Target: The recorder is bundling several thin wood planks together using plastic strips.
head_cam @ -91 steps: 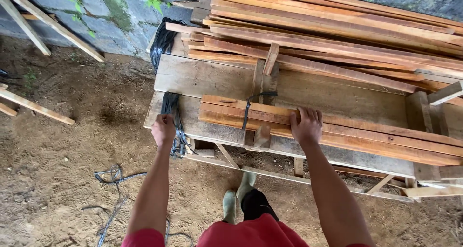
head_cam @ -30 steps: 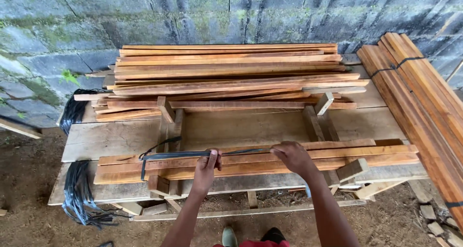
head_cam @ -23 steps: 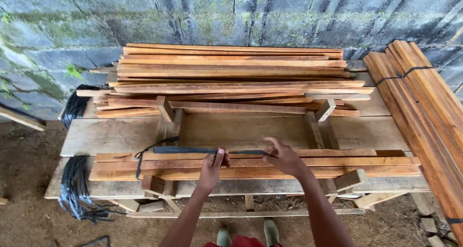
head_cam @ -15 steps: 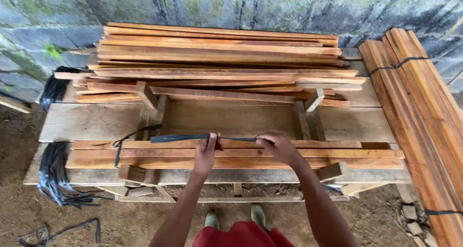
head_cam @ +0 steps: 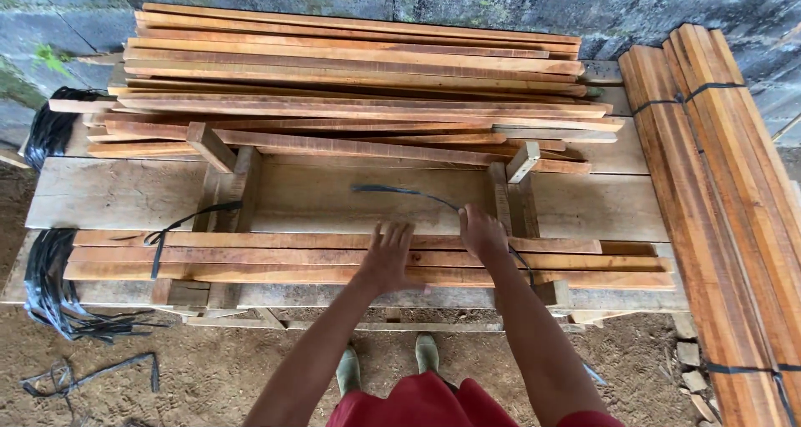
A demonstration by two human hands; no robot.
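Note:
A low stack of long wooden slats point(head_cam: 250, 256) lies along the near edge of a plank workbench point(head_cam: 125, 198). A black plastic strap point(head_cam: 400, 192) arcs over the bench and runs down to my right hand point(head_cam: 481, 233), which pinches it on top of the slats near a wooden upright block point(head_cam: 509, 202). My left hand point(head_cam: 389, 256) is spread flat above the same slats, fingers apart, holding nothing. Another black strap point(head_cam: 171, 227) is looped around the slats' left end.
A big pile of loose slats point(head_cam: 350, 85) fills the bench's far side against a block wall. Strapped slat bundles point(head_cam: 717, 185) lean at the right. Bunches of black straps point(head_cam: 50, 281) hang off the bench's left end. Dirt floor and my green boots point(head_cam: 388, 362) lie below.
My left hand let go of the strap and opened over the slats. The right hand carried the strap's end rightward and down onto the slats; the strap now curves loose.

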